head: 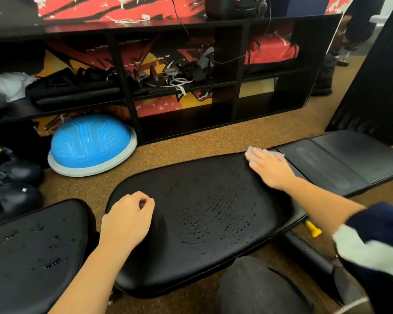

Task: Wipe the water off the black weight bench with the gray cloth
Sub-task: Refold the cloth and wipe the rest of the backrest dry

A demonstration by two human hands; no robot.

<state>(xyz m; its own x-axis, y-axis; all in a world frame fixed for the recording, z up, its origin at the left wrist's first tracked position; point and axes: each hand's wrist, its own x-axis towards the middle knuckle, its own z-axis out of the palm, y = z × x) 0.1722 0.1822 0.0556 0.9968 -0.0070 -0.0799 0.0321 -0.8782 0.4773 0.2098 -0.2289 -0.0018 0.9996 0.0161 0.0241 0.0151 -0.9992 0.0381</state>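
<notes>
The black weight bench [204,191] lies across the middle, its centre pad beaded with water droplets. A second wet black pad [36,245] sits at the lower left, and a dry-looking pad section [349,159] lies at the far right. My right hand [270,168] presses flat on the gray cloth [251,151] at the far right corner of the centre pad; most of the cloth is hidden under the hand. My left hand [127,220] rests on the pad's left end with fingers loosely curled, holding nothing.
A blue half-ball trainer [91,143] leans at the foot of a black shelf unit [191,87] full of gear. Dark boxing gloves [11,184] lie at the left. Brown carpet [191,143] surrounds the bench. A yellow knob [313,231] shows under the bench.
</notes>
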